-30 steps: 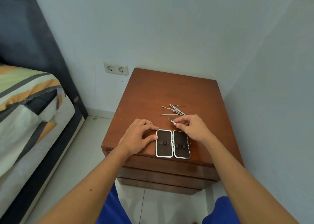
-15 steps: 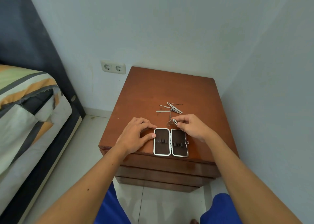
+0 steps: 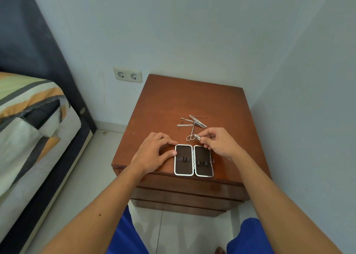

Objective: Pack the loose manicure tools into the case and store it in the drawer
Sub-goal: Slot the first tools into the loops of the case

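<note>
Centre frame, on brown wooden worktop [image 3: 173, 99]: open dark silver-rimmed manicure case [image 3: 193, 160]; left hand [image 3: 154, 153] flat beside it, grip empty; right hand [image 3: 217, 143] pinching small metal clipper [image 3: 197, 136]; loose metal tools [image 3: 193, 121] just above.

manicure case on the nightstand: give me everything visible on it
The manicure case lies open flat at the front edge of the wooden nightstand, two rounded rectangular halves side by side, joined by a centre hinge. Each half has a bright metal rim, a dark brown lining and a row of dark loops, all seemingly empty. The left hand touches its left edge; the right hand, pinching a small metal tool, overlaps its far right corner.
</note>
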Available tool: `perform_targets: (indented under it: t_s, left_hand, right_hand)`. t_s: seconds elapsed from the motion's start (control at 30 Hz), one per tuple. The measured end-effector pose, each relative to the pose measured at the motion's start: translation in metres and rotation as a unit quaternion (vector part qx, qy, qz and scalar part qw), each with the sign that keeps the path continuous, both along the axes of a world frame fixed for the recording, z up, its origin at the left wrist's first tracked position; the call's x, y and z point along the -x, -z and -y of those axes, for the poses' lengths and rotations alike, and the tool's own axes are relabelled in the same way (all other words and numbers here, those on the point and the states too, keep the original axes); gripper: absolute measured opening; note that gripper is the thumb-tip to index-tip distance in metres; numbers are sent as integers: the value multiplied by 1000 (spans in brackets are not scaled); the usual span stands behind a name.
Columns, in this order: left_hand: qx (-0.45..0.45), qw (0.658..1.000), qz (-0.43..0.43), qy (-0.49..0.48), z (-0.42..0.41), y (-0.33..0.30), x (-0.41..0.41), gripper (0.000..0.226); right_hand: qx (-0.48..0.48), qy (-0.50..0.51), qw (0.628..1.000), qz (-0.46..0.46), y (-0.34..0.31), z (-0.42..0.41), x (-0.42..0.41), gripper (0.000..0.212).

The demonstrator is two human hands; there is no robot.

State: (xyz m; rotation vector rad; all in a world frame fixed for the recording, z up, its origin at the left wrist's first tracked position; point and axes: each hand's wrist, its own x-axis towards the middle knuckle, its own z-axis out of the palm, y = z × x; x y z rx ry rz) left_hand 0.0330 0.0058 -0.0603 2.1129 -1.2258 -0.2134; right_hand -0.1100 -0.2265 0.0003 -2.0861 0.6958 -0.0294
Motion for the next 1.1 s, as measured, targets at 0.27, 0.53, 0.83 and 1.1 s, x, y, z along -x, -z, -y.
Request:
perform_targets:
  t_s: [0.27,0.53,0.83,1.1]
  left_hand:
    - [-4,1000,-1,-3,0,-1,1,34]
    - [4,1000,1,-6,1,0,0,33]
    - [7,1000,-6,-13,2,-1,1,31]
    - [-15,1000,27,7,3,0,0,36]
  right_hand:
    - [53,32,998,-3,0,-1,-7,7]
    - [31,-7,999,19,1,-1,-6,15]
    - [6,-52,999,3,4,-10,-12,33]
    - [-44,-52,998,1,2,-11,-14,47]
